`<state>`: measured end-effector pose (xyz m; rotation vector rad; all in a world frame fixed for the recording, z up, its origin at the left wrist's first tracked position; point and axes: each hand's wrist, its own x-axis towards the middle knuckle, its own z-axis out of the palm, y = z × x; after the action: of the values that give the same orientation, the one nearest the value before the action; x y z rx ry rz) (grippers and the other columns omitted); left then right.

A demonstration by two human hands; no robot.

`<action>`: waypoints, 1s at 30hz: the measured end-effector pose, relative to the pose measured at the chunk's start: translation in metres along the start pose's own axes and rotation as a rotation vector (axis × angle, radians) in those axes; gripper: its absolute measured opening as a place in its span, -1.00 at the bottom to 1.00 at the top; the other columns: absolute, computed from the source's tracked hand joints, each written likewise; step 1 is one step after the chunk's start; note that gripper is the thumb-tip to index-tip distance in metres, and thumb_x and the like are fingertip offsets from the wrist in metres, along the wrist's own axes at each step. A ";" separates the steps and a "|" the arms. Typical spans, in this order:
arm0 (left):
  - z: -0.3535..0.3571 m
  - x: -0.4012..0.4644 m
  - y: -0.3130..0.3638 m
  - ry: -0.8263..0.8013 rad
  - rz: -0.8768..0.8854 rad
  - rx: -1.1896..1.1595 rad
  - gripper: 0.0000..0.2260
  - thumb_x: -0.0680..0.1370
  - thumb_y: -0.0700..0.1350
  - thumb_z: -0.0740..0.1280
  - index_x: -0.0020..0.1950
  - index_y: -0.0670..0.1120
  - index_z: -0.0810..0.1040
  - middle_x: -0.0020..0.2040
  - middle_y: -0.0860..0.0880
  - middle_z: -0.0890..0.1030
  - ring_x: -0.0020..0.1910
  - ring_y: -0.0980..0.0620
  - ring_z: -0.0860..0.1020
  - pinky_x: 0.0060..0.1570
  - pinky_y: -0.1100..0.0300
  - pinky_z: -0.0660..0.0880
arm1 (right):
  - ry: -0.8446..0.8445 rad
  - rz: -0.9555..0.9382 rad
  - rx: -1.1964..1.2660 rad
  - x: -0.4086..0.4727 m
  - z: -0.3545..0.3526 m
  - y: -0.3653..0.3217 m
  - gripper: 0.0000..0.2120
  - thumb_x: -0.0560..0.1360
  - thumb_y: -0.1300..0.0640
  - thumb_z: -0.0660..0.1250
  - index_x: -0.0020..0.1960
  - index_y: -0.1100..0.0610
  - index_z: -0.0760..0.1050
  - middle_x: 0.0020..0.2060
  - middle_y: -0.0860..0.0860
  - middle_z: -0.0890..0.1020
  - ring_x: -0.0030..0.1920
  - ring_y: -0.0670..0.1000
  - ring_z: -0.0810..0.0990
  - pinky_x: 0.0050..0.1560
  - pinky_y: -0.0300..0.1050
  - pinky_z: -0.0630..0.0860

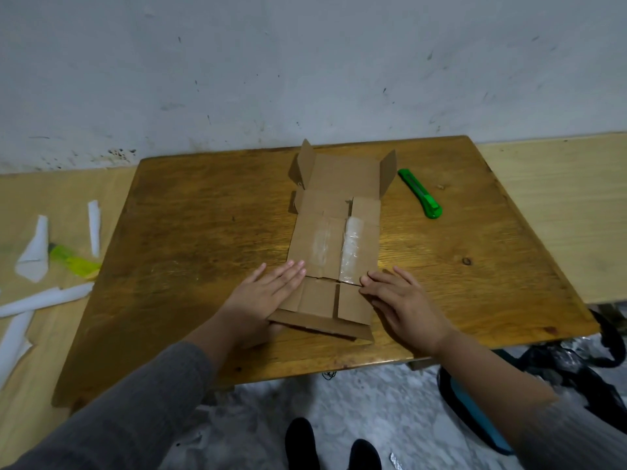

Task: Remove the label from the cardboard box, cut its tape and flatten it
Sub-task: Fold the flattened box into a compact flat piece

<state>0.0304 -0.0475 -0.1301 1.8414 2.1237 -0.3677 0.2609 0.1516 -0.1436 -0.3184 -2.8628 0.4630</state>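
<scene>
Cardboard box, brown and already collapsed into a long flat panel, lies near the middle of the worn wooden bench, running away from the person toward the wall. Two strips of clear tape shine on its upper face, split along the seam, and no label shows on the side that faces up. At the far end two small flaps stand tilted upward; the near end lifts slightly off the wood.

By the look of it the flattening step is in hand, with cutting judged done. What seems to be called for next is pressing the raised far flaps and the near edge down flat.

The left hand rests palm down on the box's near left edge, fingers spread wide and straight, gripping nothing. The right hand lies flat just beside the right edge, its fingertips touching the cardboard, likewise splayed and empty. Both forearms reach in from below, grey sleeves pushed back.

A green utility knife lies on the bench to the right of the box, apart from it. Torn white paper strips lie scattered on the paler surface to the left.
</scene>
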 end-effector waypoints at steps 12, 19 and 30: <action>-0.005 0.000 -0.005 0.062 0.014 -0.152 -0.22 0.40 0.46 -0.30 0.53 0.10 -0.28 0.54 0.18 -0.25 0.50 0.20 -0.28 0.54 0.04 -0.17 | -0.186 0.009 -0.086 -0.014 -0.006 0.001 -0.36 0.50 -0.39 0.03 0.48 -0.12 0.17 0.48 -0.21 0.13 0.50 -0.20 0.02 0.50 0.03 -0.10; -0.020 -0.004 0.009 0.205 -0.153 -0.438 -0.32 0.54 0.40 -0.08 0.53 0.12 -0.22 0.51 0.07 0.29 0.45 0.12 0.30 0.45 0.17 0.15 | 0.022 0.118 0.036 -0.011 0.001 -0.012 -0.48 0.59 -0.23 -0.10 0.38 -0.04 0.39 0.34 -0.15 0.46 0.39 -0.19 0.34 0.46 0.02 0.18; -0.025 0.022 0.029 0.517 -0.491 -0.478 -0.28 0.57 0.22 0.04 0.41 0.20 -0.51 0.05 -0.05 0.63 -0.26 0.07 0.58 -0.24 0.14 0.57 | 0.303 0.473 0.138 0.016 0.001 -0.040 -0.29 0.57 0.07 0.23 0.48 -0.22 -0.19 -0.17 -0.06 0.66 -0.15 -0.06 0.55 -0.03 -0.17 0.42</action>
<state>0.0551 -0.0133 -0.1158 1.2149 2.6875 0.5390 0.2379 0.1181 -0.1278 -0.9583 -2.4346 0.6277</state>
